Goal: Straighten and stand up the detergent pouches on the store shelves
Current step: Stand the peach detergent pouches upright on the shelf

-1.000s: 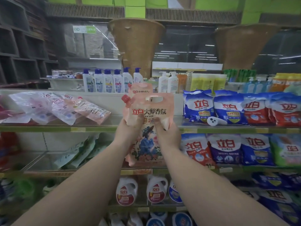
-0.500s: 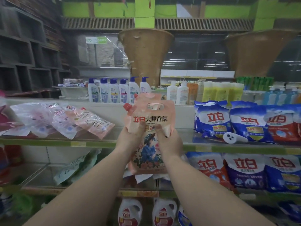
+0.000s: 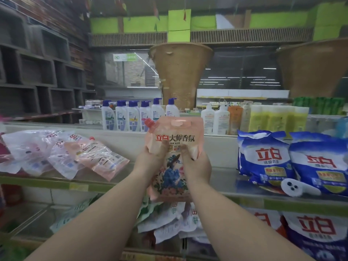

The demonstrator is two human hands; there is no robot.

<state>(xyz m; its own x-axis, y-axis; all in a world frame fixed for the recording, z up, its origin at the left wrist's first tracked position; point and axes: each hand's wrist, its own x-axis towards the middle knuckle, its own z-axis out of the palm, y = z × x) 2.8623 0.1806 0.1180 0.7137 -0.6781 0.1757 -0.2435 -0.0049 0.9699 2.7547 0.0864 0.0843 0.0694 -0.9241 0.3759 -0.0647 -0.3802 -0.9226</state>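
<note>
Two bare hands, the left hand [image 3: 150,159] and right hand [image 3: 195,162], each curl thumb and fingers around the sides of one upright pink spouted detergent pouch [image 3: 174,161], held in the air in front of the upper shelf [image 3: 56,182]. The soft, liquid-filled pouch could sag or topple once set down, especially if its base is not flattened. Beyond, about four clear and pink pouches [image 3: 62,153] lie slumped at left, two blue powder bags [image 3: 263,159] stand at right, six blue-capped bottles [image 3: 139,117] behind.
</note>
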